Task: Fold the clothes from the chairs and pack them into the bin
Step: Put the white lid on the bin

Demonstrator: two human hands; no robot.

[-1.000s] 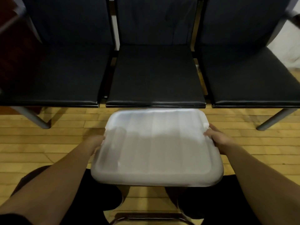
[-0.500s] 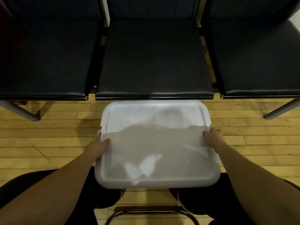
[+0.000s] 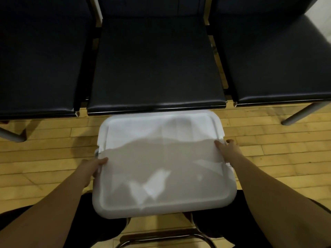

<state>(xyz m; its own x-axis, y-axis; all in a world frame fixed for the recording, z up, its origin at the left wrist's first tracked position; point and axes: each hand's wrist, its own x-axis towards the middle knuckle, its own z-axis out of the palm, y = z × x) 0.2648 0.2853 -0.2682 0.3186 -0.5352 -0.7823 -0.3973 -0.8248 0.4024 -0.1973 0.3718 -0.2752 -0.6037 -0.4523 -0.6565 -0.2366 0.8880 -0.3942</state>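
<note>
A white plastic bin lid (image 3: pixel 161 163) lies flat in front of me over the wooden floor, covering the bin beneath it. My left hand (image 3: pixel 91 167) grips the lid's left edge, thumb on top. My right hand (image 3: pixel 227 149) grips the right edge, thumb on top and fingers curled over the rim. Three dark padded chairs stand side by side beyond the lid: the left chair (image 3: pixel 41 65), the middle chair (image 3: pixel 154 65) and the right chair (image 3: pixel 279 59). No clothes show on their seats. What is inside the bin is hidden by the lid.
Grey chair legs (image 3: pixel 297 115) stand on the wooden floor (image 3: pixel 44 158) at the right and the far left. My knees in dark trousers flank the lid's near edge, and a chrome chair frame (image 3: pixel 166 237) shows below between them.
The view has tipped down and closer to the chairs. The lid has gone from slightly tilted and blurred to lying flat and still, with both hands staying on its side edges.
</note>
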